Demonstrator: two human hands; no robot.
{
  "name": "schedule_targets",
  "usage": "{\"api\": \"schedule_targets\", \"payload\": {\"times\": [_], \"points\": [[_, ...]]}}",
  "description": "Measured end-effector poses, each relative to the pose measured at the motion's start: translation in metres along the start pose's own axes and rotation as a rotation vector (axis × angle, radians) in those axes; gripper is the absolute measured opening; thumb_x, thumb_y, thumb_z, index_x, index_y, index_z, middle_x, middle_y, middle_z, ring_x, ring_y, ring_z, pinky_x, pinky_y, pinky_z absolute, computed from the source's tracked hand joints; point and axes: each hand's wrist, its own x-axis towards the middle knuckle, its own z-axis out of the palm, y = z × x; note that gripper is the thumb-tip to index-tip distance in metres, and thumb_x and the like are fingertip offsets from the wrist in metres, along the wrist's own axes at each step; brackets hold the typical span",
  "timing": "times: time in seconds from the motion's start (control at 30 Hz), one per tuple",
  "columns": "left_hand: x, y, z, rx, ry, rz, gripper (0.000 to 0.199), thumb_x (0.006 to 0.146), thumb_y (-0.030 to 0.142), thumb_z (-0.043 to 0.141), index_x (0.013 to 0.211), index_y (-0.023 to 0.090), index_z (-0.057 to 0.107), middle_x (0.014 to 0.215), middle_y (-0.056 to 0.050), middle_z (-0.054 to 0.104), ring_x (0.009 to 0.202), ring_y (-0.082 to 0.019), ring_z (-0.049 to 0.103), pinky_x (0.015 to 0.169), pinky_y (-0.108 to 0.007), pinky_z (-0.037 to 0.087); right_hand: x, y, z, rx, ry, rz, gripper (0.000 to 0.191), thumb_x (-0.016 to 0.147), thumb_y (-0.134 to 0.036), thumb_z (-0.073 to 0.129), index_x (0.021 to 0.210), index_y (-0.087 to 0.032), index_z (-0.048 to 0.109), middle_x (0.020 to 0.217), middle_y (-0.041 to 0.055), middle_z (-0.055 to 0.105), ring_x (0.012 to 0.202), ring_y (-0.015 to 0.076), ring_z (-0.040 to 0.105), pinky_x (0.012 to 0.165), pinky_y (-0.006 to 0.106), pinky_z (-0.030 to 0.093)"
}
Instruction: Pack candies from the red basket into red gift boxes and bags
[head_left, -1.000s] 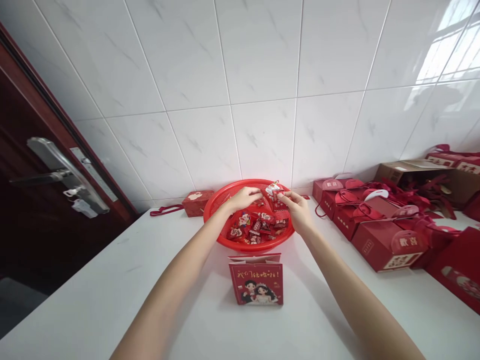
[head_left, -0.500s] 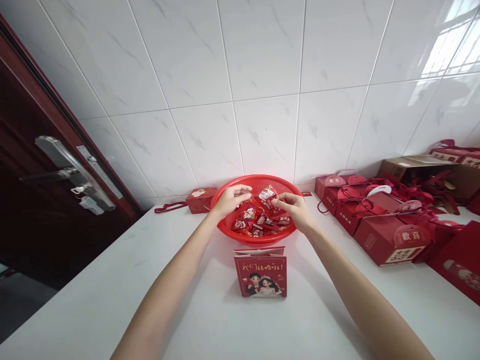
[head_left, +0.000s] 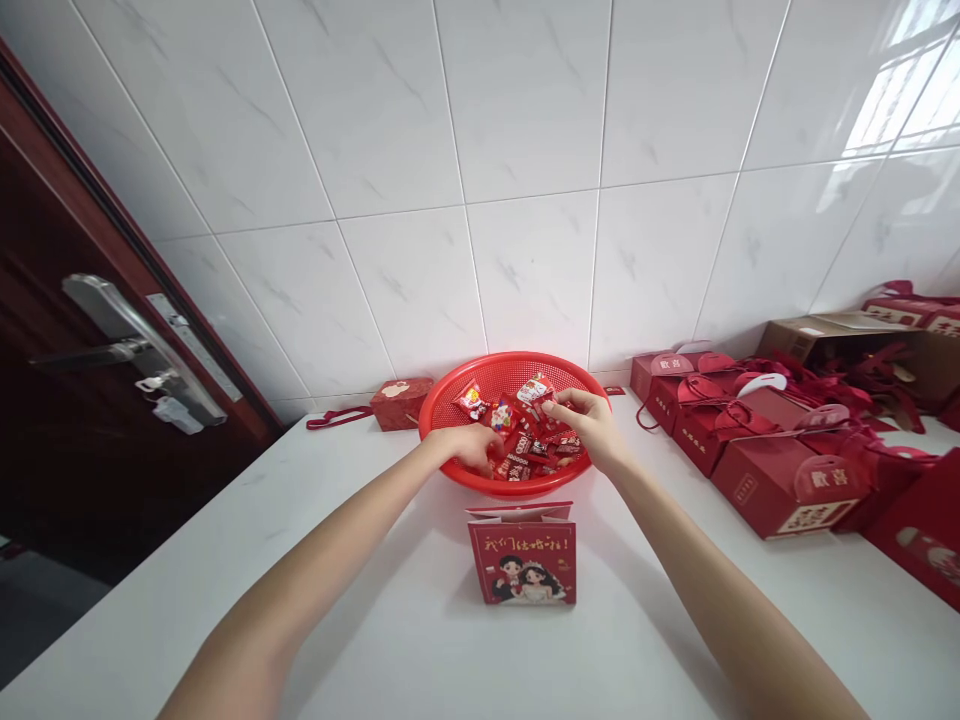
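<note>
Red perforated plastic makes up the round basket (head_left: 525, 489) before us, and small wrapped sweets (head_left: 523, 446) in mostly red wrappers lie heaped inside it. With our right hand (head_left: 587, 418) at the basket's right side, we pinch a red-and-white wrapped packet (head_left: 535, 390) between thumb and fingers, above the heap. Our left hand (head_left: 472, 446) reaches over the front left rim, its fingers curled down into the sweets; we cannot tell whether they have hold of one. Beyond it, a shiny red-and-white packet (head_left: 472, 400) leans on the basket's left inner wall.

Just in front of the basket, between our forearms, a red paper box (head_left: 525, 562) with a cartoon couple and gold lettering stands upright on the white countertop (head_left: 405, 630), its top parted. Close behind the basket rises the white marbled tile wall (head_left: 529, 275). Near the basket's left side sits a small red patterned box (head_left: 401, 404), a dark red ribbon (head_left: 339, 418) trailing from it.

To our right we see a crowd of red gable-topped gift boxes (head_left: 784, 482), and behind them an open brown cardboard box (head_left: 787, 343) with red ribbons spilling about it. Far left, keys (head_left: 176, 412) hang from the lock of a dark red door (head_left: 67, 450).
</note>
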Motion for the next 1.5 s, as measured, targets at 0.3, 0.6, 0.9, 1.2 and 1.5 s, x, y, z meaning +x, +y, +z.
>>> {"api": "schedule_targets", "payload": {"times": [0.3, 0.6, 0.9, 1.2, 1.5], "points": [[0.006, -0.006, 0.007, -0.018, 0.088, 0.063, 0.042, 0.065, 0.033, 0.076, 0.106, 0.023, 0.075, 0.102, -0.004, 0.072, 0.084, -0.022, 0.065, 0.066, -0.025, 0.046, -0.001, -0.002, 0.004, 0.06, 0.048, 0.021, 0.038, 0.063, -0.051, 0.082, 0.072, -0.019, 0.063, 0.071, 0.0014, 0.064, 0.066, 0.0162, 0.057, 0.058, 0.029, 0.048], [0.013, -0.008, 0.014, -0.114, 0.115, 0.146, 0.015, 0.069, 0.033, 0.073, 0.076, 0.02, 0.074, 0.073, -0.001, 0.068, 0.065, -0.017, 0.057, 0.057, -0.024, 0.038, -0.001, -0.001, 0.005, 0.066, 0.029, 0.037, 0.042, 0.062, -0.055, 0.082, 0.072, -0.021, 0.062, 0.07, 0.0017, 0.063, 0.066, 0.0176, 0.057, 0.056, 0.029, 0.046], [0.017, -0.015, 0.013, -0.122, 0.293, 0.112, 0.009, 0.078, 0.021, 0.062, 0.076, 0.017, 0.069, 0.081, -0.005, 0.071, 0.073, -0.019, 0.06, 0.065, -0.026, 0.04, -0.003, -0.003, 0.005, 0.097, 0.049, 0.01, 0.042, 0.061, -0.055, 0.083, 0.071, -0.02, 0.063, 0.071, 0.0012, 0.063, 0.067, 0.0164, 0.057, 0.061, 0.03, 0.049], [0.021, -0.02, 0.015, -0.087, 0.428, 0.03, 0.01, 0.078, 0.019, 0.062, 0.086, 0.018, 0.068, 0.087, -0.006, 0.071, 0.076, -0.02, 0.061, 0.065, -0.027, 0.04, -0.003, -0.004, 0.006, 0.107, 0.049, 0.008, 0.04, 0.062, -0.053, 0.083, 0.07, -0.02, 0.063, 0.069, 0.0007, 0.061, 0.066, 0.0162, 0.056, 0.062, 0.03, 0.049], [0.01, 0.008, 0.005, -0.147, 0.353, 0.326, 0.026, 0.079, 0.028, 0.067, 0.102, 0.02, 0.076, 0.095, -0.006, 0.072, 0.085, -0.022, 0.065, 0.077, -0.028, 0.045, -0.001, -0.001, 0.005, 0.117, 0.066, 0.017, 0.04, 0.061, -0.054, 0.082, 0.069, -0.021, 0.062, 0.067, 0.0007, 0.062, 0.064, 0.0167, 0.056, 0.059, 0.031, 0.047]]}}
